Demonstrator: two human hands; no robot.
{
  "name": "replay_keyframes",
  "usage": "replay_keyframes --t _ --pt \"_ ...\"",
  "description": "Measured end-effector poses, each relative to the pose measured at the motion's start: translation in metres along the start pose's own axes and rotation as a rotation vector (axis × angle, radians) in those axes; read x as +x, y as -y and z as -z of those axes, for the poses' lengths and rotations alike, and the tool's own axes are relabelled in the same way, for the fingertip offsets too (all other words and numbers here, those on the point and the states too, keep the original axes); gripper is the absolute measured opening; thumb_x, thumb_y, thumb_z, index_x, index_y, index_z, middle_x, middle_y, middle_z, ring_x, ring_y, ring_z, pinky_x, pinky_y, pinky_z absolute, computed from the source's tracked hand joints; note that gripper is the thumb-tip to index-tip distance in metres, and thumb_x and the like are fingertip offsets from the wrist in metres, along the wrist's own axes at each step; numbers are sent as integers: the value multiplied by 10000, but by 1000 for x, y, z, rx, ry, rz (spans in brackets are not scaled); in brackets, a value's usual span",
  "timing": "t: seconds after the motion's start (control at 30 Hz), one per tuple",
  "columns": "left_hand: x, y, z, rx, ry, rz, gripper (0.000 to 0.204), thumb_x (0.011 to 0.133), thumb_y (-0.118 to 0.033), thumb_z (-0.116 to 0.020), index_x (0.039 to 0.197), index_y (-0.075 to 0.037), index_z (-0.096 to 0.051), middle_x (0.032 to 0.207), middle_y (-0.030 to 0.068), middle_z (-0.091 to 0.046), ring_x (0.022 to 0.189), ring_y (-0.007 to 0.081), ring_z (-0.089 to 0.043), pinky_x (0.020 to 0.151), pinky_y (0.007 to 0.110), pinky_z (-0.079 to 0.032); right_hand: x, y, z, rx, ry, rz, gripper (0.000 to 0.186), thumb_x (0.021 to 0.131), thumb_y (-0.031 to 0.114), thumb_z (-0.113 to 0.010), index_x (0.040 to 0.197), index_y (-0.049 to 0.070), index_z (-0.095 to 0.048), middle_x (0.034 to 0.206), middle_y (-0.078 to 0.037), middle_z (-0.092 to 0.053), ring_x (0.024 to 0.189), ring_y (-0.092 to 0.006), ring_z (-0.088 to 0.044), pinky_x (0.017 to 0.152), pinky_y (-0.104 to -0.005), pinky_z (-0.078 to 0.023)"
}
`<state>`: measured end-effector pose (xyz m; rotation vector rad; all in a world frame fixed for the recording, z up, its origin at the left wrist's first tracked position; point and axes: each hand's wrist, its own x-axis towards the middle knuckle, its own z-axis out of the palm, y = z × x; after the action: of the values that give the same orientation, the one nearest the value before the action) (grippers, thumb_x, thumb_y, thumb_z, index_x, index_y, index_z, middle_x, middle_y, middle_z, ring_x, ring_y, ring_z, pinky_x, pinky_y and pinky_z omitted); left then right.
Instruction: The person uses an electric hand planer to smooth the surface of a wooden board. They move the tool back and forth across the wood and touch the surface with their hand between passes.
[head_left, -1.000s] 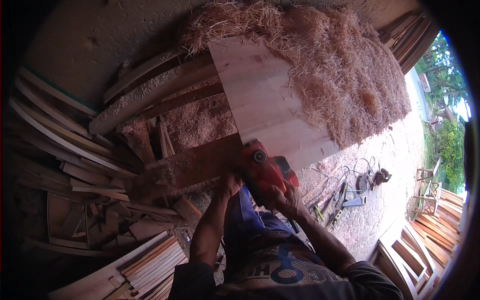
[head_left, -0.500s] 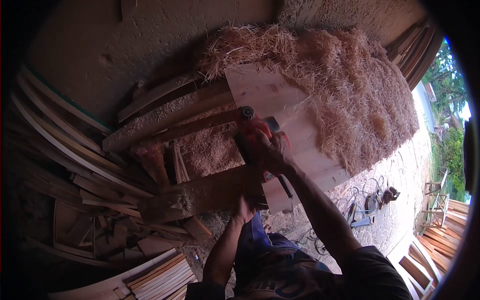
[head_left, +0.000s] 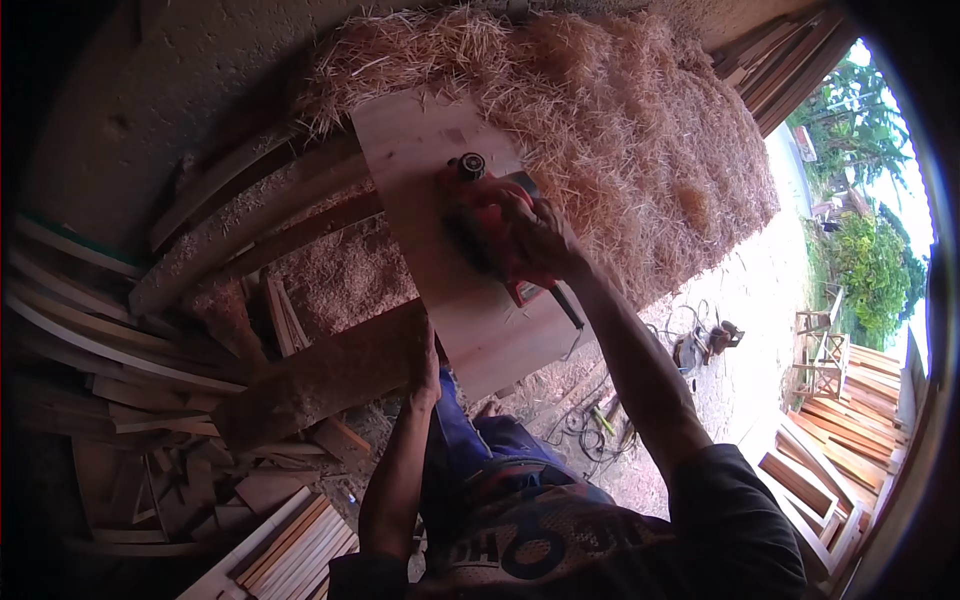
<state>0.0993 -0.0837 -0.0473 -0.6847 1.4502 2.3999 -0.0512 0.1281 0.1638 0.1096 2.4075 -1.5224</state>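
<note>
My right hand (head_left: 540, 235) is closed round the handle of a red electric planer (head_left: 500, 225) with a black knob at its far end. The planer rests on a wide, pale wooden board (head_left: 450, 330), inside its left edge. A short cord stub sticks out from the planer's near end. My left hand (head_left: 428, 375) is seen edge-on at the near left edge of the board, beside the end of a thick dark beam (head_left: 320, 380). Its fingers look stretched along that edge, their tips partly hidden in shadow.
A big heap of wood shavings (head_left: 640, 150) covers the far and right part of the bench. Long planks (head_left: 110, 340) and offcuts lie at the left. On the floor at the right are tangled cords (head_left: 590, 440) and a power tool (head_left: 710, 345), with stacked timber (head_left: 850, 430) farther right.
The planer in my right hand has moved rightward on the board, away from its left edge. My left hand stays near the beam's end, and the whole view has shifted.
</note>
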Motion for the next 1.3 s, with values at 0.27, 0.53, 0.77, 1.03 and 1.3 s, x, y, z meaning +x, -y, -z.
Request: replay_keyframes --t 0.27,0.53,0.77,1.03,1.3 --pt "67 -8 -15 1104 -165 -513 437 1078 -205 -380 1456 5 -439 1389 216 -554 1211 324 -589 1017 360 -480 -237 -161 32 -237 -155 116 442 981 433 -521 1107 36 -669 636 -20 -592 584 -114 -590 528 -342 -466" --pt "53 -28 -29 1407 -176 -588 472 1084 -218 -375 1480 38 -379 1439 262 -487 1270 384 -531 1031 412 -460 -167 -97 44 -60 -152 -70 439 975 378 -508 1158 21 -684 817 -158 -708 731 -212 -687 644 -403 -517" --pt "37 -20 -15 1931 -63 -351 535 1078 -311 -416 1485 33 -375 1541 229 -391 1378 351 -445 1125 393 -388 62 -65 44 -295 -144 386 385 993 365 -457 1201 131 -681 1138 -116 -712 1001 -308 -699 865 -396 -538" --pt "29 -24 -57 1334 -232 -382 410 1096 -310 -409 1294 20 -551 1161 274 -644 1074 403 -642 915 410 -528 192 -84 70 -464 -195 457 445 954 326 -561 1377 201 -498 991 -266 -663 930 -453 -664 752 -510 -538" --pt "75 4 9 871 -319 -576 441 1098 -323 -411 1245 57 -580 1236 288 -625 1079 409 -635 880 383 -527 -95 -102 30 -27 -46 -6 500 922 419 -662 1280 72 -624 964 -230 -708 851 -356 -706 727 -453 -549"
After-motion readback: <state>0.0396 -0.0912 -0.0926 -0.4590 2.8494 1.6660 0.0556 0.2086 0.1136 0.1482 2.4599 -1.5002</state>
